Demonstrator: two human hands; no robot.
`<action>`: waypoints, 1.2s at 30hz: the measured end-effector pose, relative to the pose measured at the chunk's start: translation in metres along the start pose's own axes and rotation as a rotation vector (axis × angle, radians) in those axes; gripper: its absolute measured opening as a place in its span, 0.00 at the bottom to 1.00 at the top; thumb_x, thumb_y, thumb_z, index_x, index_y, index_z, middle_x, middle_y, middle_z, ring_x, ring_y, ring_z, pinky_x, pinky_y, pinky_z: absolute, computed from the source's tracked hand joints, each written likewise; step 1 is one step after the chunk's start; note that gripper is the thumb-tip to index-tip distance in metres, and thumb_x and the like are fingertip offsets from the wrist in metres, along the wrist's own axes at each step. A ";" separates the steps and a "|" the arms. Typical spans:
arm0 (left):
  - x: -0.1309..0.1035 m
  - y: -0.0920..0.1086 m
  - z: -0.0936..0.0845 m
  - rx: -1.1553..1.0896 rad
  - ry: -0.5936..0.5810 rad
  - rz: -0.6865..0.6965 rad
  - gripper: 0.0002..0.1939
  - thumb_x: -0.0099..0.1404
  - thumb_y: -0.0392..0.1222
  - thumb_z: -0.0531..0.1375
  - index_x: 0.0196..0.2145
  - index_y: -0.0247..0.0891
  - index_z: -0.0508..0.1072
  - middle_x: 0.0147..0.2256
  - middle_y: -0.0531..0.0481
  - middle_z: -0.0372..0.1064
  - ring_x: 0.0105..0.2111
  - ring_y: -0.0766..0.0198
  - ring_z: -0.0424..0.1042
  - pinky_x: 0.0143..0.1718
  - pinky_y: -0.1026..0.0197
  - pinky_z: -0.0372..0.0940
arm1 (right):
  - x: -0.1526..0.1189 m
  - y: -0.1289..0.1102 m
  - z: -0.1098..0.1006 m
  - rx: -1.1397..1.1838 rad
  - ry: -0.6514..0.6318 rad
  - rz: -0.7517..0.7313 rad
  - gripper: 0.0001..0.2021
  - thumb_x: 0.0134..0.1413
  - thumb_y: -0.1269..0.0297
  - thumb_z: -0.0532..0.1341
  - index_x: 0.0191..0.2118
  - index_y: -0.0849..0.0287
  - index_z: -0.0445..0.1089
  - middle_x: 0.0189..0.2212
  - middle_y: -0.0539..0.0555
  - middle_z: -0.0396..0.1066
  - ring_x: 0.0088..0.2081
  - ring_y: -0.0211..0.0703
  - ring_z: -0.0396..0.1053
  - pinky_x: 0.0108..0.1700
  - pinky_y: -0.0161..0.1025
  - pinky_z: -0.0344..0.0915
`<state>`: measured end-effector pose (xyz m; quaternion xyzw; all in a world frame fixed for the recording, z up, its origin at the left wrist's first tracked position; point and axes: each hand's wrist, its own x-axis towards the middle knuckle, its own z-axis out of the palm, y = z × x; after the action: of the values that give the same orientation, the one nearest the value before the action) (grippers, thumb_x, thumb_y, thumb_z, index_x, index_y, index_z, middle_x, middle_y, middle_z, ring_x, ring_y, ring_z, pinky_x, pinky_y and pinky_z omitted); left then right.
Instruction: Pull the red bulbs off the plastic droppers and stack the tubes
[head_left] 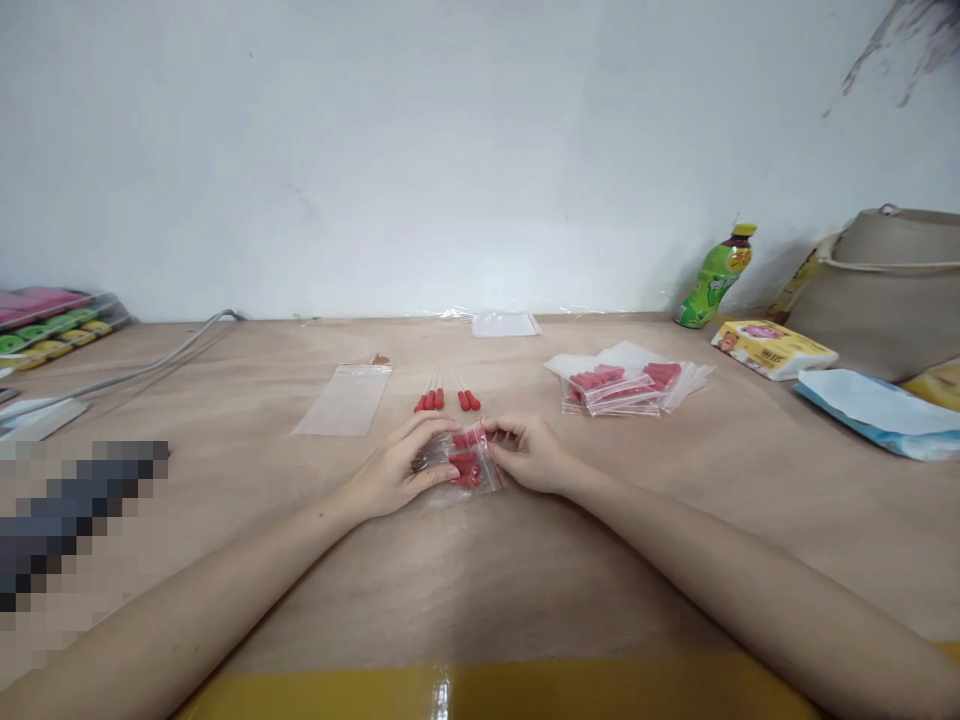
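Observation:
A clear zip-lock bag [495, 470] with several red-bulbed glass droppers [465, 468] in it lies on its side between my hands. My left hand [397, 465] grips the body of the bag, thumb across the front near the red bulbs. Fingers of my right hand [529, 452] pinch the bag's zip edge at the right. Just beyond, loose droppers [430, 398] lie in two small groups, red bulbs toward me. Left of them is a flat zip-lock bag [345, 398]. To the right, filled bags [619, 385] with red bulbs form an overlapping pile.
Further back lies another stack of clear bags [505, 324]. On the right are a green drink bottle [712, 280], a yellow tissue pack [772, 348], a blue-and-white packet [877, 410] and a beige bag [900, 290]. A grey cable [165, 355] and colourful packages [60, 325] are at left.

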<state>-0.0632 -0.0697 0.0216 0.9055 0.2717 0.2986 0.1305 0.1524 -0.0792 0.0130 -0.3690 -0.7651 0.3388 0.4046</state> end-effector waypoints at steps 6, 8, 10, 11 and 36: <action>-0.001 -0.001 0.000 -0.013 -0.027 -0.037 0.19 0.62 0.43 0.57 0.50 0.39 0.61 0.49 0.43 0.61 0.50 0.58 0.61 0.49 0.56 0.60 | -0.002 0.007 -0.004 0.282 -0.089 0.143 0.13 0.46 0.64 0.61 0.40 0.62 0.69 0.29 0.51 0.70 0.27 0.34 0.65 0.32 0.34 0.63; 0.000 0.000 0.000 -0.013 -0.025 -0.040 0.19 0.62 0.44 0.57 0.51 0.39 0.61 0.48 0.43 0.61 0.49 0.58 0.62 0.48 0.56 0.61 | -0.002 0.007 -0.001 0.319 -0.127 0.113 0.14 0.44 0.64 0.63 0.40 0.62 0.70 0.27 0.50 0.69 0.26 0.33 0.64 0.30 0.32 0.62; 0.000 0.001 0.001 -0.018 -0.029 -0.042 0.19 0.63 0.44 0.56 0.51 0.40 0.60 0.48 0.44 0.62 0.48 0.58 0.62 0.47 0.56 0.61 | -0.003 0.007 0.004 0.293 -0.134 0.084 0.13 0.44 0.64 0.63 0.38 0.62 0.71 0.26 0.49 0.69 0.26 0.33 0.63 0.29 0.32 0.61; 0.000 0.001 0.001 -0.024 -0.030 -0.042 0.19 0.63 0.44 0.56 0.50 0.40 0.60 0.47 0.44 0.62 0.48 0.58 0.63 0.47 0.56 0.61 | -0.003 0.008 0.006 0.267 -0.122 0.075 0.12 0.45 0.64 0.63 0.37 0.61 0.71 0.26 0.49 0.69 0.26 0.33 0.64 0.29 0.32 0.61; 0.026 -0.059 -0.014 -0.594 0.621 -0.729 0.16 0.63 0.45 0.53 0.47 0.36 0.68 0.51 0.44 0.63 0.53 0.59 0.61 0.56 0.56 0.54 | 0.084 0.003 -0.003 -0.470 0.251 -0.367 0.10 0.54 0.72 0.56 0.40 0.64 0.71 0.39 0.58 0.73 0.41 0.41 0.69 0.47 0.38 0.63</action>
<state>-0.0787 -0.0056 0.0213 0.5472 0.4968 0.5504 0.3883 0.1220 -0.0069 0.0425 -0.3471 -0.8204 0.0262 0.4536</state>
